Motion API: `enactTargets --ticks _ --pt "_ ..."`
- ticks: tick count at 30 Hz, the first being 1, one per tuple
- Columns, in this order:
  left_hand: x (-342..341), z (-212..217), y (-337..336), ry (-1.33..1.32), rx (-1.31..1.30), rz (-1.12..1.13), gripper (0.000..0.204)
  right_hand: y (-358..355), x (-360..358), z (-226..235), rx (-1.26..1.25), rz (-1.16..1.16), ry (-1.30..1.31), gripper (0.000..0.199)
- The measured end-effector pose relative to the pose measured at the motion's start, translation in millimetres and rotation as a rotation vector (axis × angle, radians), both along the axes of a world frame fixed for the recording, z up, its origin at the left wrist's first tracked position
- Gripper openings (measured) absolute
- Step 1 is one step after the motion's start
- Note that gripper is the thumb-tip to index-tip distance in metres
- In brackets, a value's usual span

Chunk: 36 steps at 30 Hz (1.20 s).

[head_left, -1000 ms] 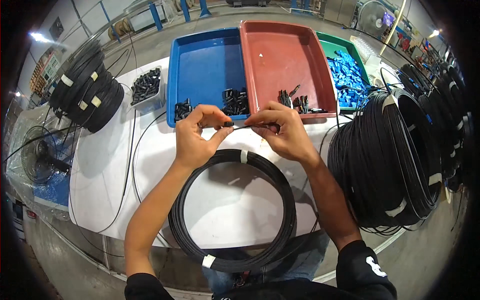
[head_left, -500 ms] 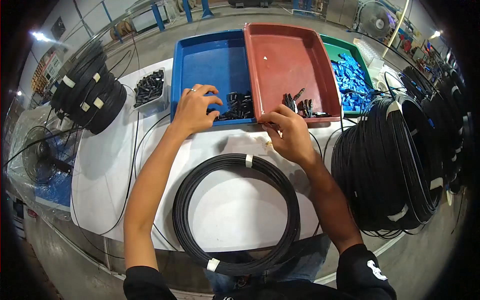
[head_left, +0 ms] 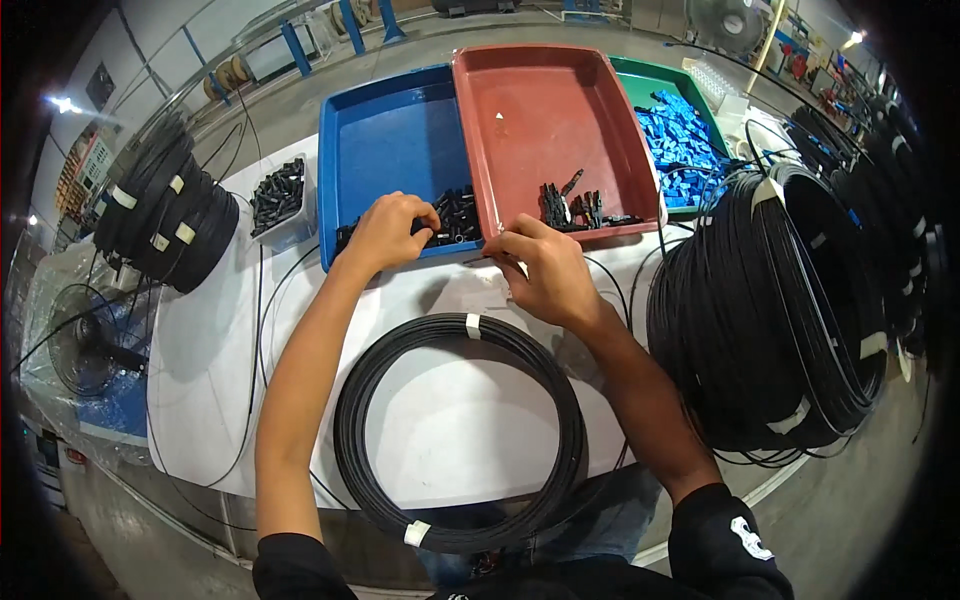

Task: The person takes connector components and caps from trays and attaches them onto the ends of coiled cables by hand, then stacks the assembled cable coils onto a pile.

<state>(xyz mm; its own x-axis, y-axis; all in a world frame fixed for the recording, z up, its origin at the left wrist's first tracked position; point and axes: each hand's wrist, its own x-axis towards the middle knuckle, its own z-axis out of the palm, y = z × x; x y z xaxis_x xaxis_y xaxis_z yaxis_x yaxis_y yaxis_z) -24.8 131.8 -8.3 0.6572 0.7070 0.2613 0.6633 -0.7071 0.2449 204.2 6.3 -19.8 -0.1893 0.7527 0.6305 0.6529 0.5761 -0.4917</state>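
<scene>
Over the front of the blue tray, my left hand has its fingers curled in, thumb and forefinger close together among small black plastic parts. Whatever sits between those fingertips is too small to name. My right hand is closed in a pinch by the front corner where the blue tray meets the red tray; its fingers hide what they hold. More black parts lie at the red tray's near end. In front of me, between my forearms, rests a coil of black cable bound with white tape.
A clear tub of black parts stands left of the blue tray. The green tray holds blue pieces. Big black cable coils stand at left and right. Loose cable runs across the white table.
My left hand's fingers, spread before, have drawn together over the black parts. My right hand keeps its pinch near the tray corner. The whole view has shifted slightly.
</scene>
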Motion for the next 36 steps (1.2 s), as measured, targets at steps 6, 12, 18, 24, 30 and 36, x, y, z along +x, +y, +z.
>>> enactTargets --ticks 6,12,18,24,30,36 --pt "-9 -3 -2 -0.177 -0.071 -0.019 0.019 4 -1 -7 0.024 0.009 0.039 0.014" --pt "-3 9 -34 -0.404 -0.161 0.019 0.029 1 -3 0 0.074 0.058 0.115 0.012" --pt "-1 17 -80 -0.921 -0.306 -0.324 0.046 -6 -2 18 0.111 0.158 0.227 0.017" --pt "-6 17 -93 -0.910 -0.239 -0.279 0.048 -12 -11 22 0.115 0.183 0.265 0.016" --pt "-8 11 -91 -0.935 -0.124 -0.263 0.047 -14 -10 21 0.030 0.215 0.276 0.016" --pt "-5 11 -99 -0.847 -0.092 -0.248 0.051 -13 -9 20 0.011 0.233 0.291 0.016"
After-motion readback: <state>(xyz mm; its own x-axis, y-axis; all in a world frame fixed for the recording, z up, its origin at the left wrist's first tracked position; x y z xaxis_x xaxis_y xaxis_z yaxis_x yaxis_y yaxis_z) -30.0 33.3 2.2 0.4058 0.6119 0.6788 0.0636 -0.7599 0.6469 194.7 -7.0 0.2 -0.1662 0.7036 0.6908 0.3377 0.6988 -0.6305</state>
